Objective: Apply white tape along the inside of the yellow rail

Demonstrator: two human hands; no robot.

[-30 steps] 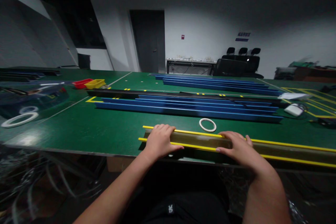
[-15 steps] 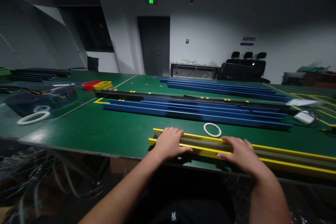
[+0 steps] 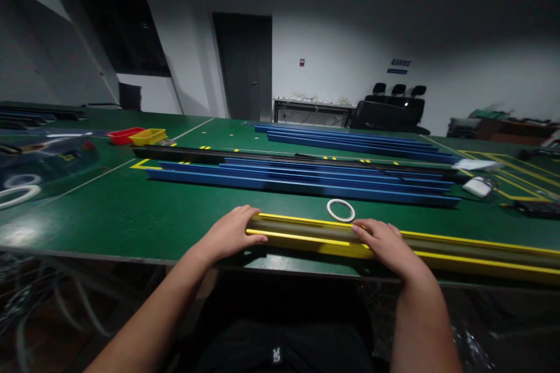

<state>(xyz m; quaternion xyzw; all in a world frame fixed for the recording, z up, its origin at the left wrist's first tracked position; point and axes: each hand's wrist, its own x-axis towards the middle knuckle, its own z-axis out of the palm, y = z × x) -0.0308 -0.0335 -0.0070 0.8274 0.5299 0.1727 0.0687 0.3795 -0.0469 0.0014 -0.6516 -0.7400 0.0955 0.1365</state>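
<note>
A long yellow channel-shaped profile (image 3: 306, 240) lies along the near edge of the green table, its hollow side up, and runs out of view at the right. My left hand (image 3: 230, 233) is closed round its left end, thumb on the near wall and fingers over the far wall; that end is hidden under the hand. Farther right, my right hand (image 3: 387, 246) grips the same profile from above, its fingers bent over it. Just beyond the profile, near my right hand, a white ring (image 3: 340, 210) that looks like a tape roll lies flat.
Several long blue profiles (image 3: 301, 185) lie across the table, with black ones (image 3: 188, 155) behind. Red (image 3: 126, 136) and yellow (image 3: 147, 137) bins stand at the back left. A white device (image 3: 478, 187) with a cable is at right. Another white ring (image 3: 20, 195) lies at far left.
My left hand has moved left along the yellow profile to its end. My right hand still holds the profile, its fingers shifted slightly. The view has turned a little to the right.
</note>
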